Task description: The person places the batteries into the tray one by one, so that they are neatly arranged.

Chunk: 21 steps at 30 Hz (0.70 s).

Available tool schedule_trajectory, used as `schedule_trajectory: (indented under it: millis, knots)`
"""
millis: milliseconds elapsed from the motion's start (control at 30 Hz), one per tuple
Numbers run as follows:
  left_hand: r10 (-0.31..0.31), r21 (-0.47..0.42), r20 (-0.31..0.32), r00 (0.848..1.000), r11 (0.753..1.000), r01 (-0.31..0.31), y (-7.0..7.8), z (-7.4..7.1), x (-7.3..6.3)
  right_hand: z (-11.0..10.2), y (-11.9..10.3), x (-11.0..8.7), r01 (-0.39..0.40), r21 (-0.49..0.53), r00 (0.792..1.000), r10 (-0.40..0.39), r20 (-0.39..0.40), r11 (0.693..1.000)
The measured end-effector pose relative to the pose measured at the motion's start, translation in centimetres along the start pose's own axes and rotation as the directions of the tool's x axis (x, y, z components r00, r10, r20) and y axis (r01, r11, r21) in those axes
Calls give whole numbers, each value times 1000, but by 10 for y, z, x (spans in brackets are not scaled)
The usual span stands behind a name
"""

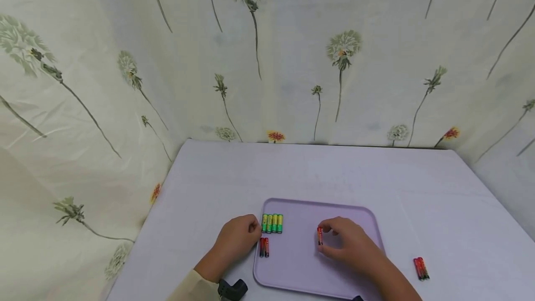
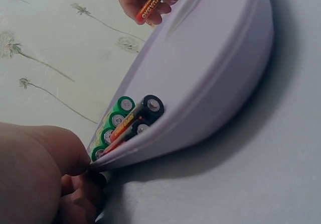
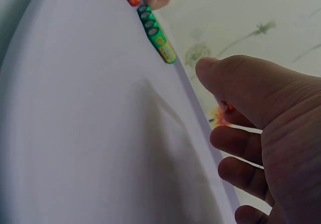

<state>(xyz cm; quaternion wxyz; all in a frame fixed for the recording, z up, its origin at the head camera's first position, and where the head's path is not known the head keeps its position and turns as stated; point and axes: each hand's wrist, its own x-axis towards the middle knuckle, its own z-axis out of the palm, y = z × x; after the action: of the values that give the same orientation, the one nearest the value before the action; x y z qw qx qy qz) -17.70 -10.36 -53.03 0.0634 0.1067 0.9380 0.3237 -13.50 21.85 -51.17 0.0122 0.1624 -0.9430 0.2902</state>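
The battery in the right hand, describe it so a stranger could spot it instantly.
Find the lavender tray. Over it, the person's right hand pinches a small red-and-black battery. It alone is held; the other batteries lie on the tray or table.

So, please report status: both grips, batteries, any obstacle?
Right grip pinching red battery above tray. Left grip at tray's left rim. Two red batteries, four green batteries on tray. No obstacle seen.
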Motion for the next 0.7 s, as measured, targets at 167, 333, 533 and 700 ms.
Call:
schedule_trajectory:
  millis: [167,333,533,700]
  knots:
    - [5,3,0,1000,1000,-5,0,1,0,4,-5,3,-24,5,999,24,23,1000]
    - [7,2,1,1000,1000,-7,0,1,1,9,-8,4,-12,-4,999,12,33,1000]
    - [3,1,3,1000,1000,-3,1,-1,0,13,-14,7,-7,-8,999,7,46,1000]
    - [7,0,-1,1000,1000,-7,1,-1,0,17,-20,11,-3,-6,998,4,57,1000]
